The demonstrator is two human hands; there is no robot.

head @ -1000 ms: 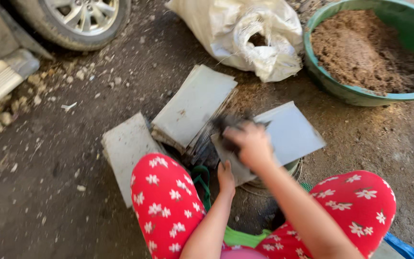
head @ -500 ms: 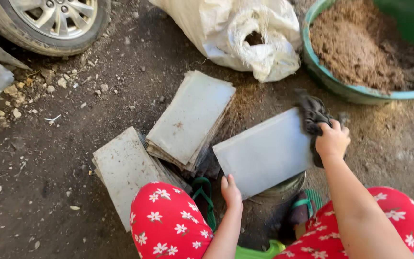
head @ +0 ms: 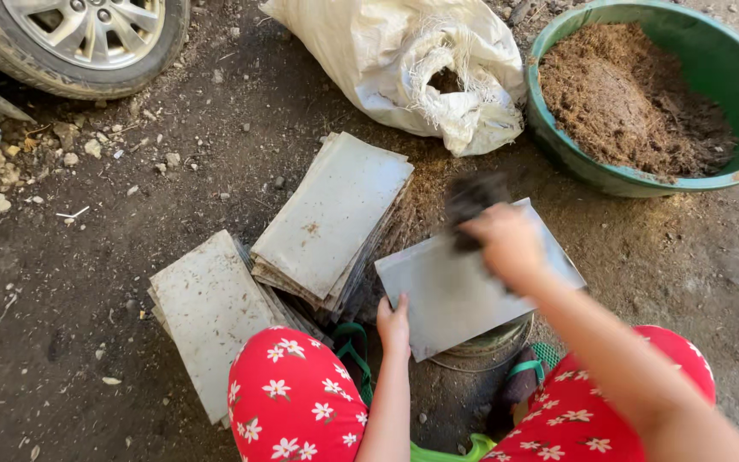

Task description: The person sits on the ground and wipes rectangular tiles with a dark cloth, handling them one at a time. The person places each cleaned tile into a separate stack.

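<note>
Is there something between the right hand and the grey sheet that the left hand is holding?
Yes. The right hand grips a dark wad pressed against the grey sheet. The left hand holds the sheet's near edge directly.

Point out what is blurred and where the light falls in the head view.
Head view: the right hand and the dark scrubber it grips are motion-blurred; the left hand, grey sheet and stacked sheets are sharp; sunlight strikes the green basin and white sack; the ground is evenly shaded.

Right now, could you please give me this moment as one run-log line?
left hand: steadies grey sheet edge | right hand: holds dark rag on sheet | nearby: sheet stack, green tub
</note>
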